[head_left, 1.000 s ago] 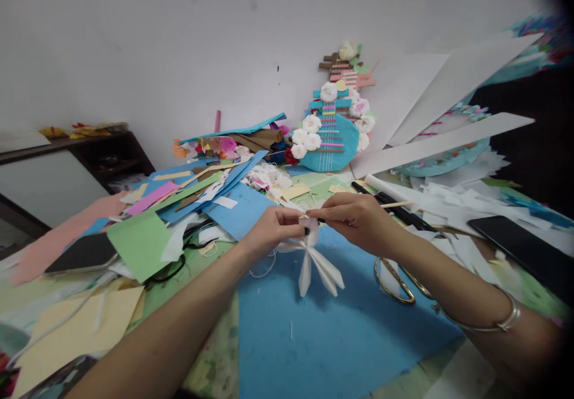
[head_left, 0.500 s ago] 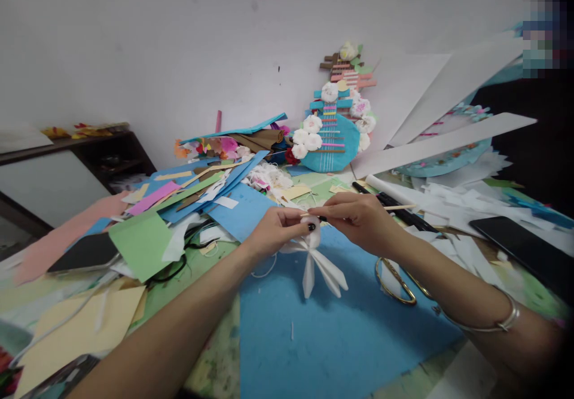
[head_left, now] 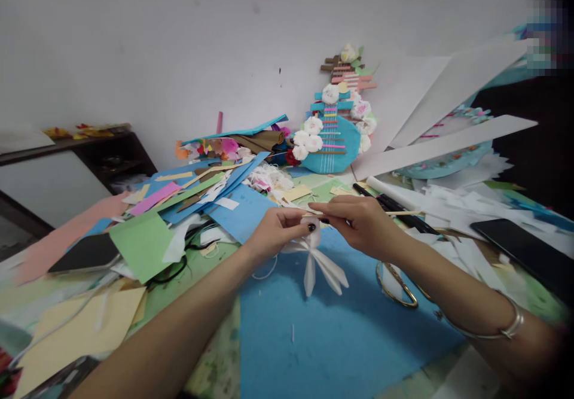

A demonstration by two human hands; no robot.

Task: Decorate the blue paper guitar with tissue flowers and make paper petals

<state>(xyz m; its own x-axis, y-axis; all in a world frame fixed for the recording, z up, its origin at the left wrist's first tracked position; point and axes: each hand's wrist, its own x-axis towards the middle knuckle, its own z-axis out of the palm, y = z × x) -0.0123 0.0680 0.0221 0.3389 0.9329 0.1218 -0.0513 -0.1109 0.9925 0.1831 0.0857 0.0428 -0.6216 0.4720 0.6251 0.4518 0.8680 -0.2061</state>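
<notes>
My left hand (head_left: 278, 228) is closed in a pinch on a white folded-paper flower (head_left: 329, 272), whose pointed petals hang down and spread above a blue paper sheet (head_left: 314, 351). Closed around a thin wooden stick (head_left: 406, 213), my right hand (head_left: 370, 222) meets the left at the fingertips. The stick's far end sticks out past the right hand, while its other end lies against the flower's top edge by my left fingers. Gold-handled scissors (head_left: 397, 291) rest on the blue sheet, partly under my right forearm.
Coloured paper strips (head_left: 197, 192) and a green sheet (head_left: 139, 246) are heaped at left. A blue paper instrument with white flowers (head_left: 329, 145) leans against the wall. White paper scraps (head_left: 475, 207), dark pens (head_left: 419, 222) and a black phone (head_left: 520, 249) lie at right.
My right hand and the stick have shifted very slightly to the right. My left hand keeps its pinch on the flower, which hangs in nearly the same place.
</notes>
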